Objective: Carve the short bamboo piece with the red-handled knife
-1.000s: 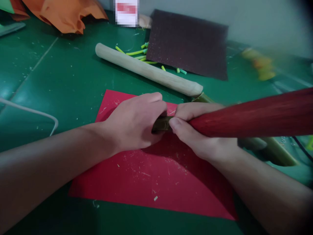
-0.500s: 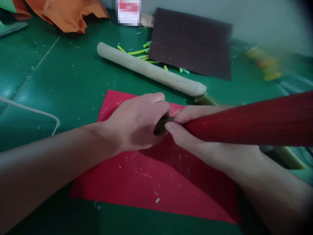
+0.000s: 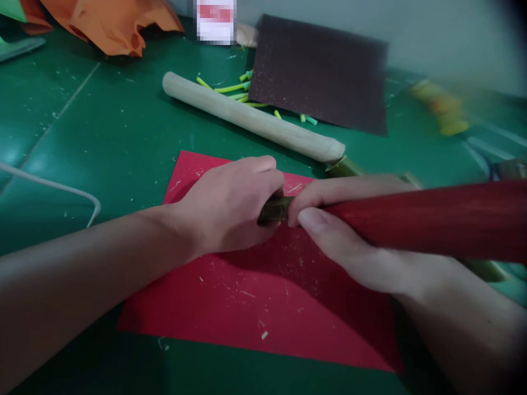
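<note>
My left hand (image 3: 234, 203) is closed around a short dark brownish-green piece that looks like bamboo (image 3: 275, 210); most of it is hidden in the fist. Just to the right, my right hand (image 3: 349, 236) is closed, thumb and fingers around the narrow end of a thick red tapered wooden rod (image 3: 444, 219). The fingertips of this hand meet the bamboo-like piece, and what lies under them is hidden. Both hands are over a red sheet (image 3: 255, 312) strewn with pale shavings.
Behind the sheet lies a long pale peeled stick (image 3: 247, 115), its right end by a green bamboo piece (image 3: 346, 166). Further back are a dark brown sheet (image 3: 321, 77), yellow-green sticks (image 3: 230, 88) and crumpled orange paper (image 3: 115, 27). A white cord (image 3: 61, 189) runs at left.
My right hand has drawn slightly to the right, and the red rod has tilted lower, its outer end dropping. More of the bamboo-like piece shows between the hands. My left hand stays in place.
</note>
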Demonstrator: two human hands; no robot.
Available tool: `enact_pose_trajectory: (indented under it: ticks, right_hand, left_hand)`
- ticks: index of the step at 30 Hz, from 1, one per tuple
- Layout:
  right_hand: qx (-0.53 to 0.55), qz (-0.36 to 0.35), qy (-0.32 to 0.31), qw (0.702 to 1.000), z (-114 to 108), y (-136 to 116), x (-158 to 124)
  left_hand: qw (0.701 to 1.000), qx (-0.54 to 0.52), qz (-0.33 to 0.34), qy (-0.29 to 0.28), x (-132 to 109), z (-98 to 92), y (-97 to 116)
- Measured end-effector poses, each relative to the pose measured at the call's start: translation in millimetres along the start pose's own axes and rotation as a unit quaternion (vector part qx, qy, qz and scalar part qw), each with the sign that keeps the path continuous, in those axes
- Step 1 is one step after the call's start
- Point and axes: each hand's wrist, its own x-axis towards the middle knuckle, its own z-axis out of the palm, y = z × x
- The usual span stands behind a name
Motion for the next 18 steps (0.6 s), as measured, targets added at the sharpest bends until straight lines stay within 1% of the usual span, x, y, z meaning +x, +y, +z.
enact_pose_trajectory:
  ticks: [3, 6, 18]
  right_hand:
    - [0.058, -0.022, 0.037, 0.997, 6, 1, 1]
    - [0.081, -0.009, 0.071, 0.994, 12, 2, 0]
    - [0.129, 0.0, 0.087, 0.988, 17, 9, -3]
  left_hand:
    - [1.0, 0.013, 0.0, 0.005, -3, 2.4, 0]
    - [1.0, 0.02, -0.001, 0.004, -5, 5.0, 0]
    - [1.0, 0.013, 0.012, 0.014, -5, 9.4, -1]
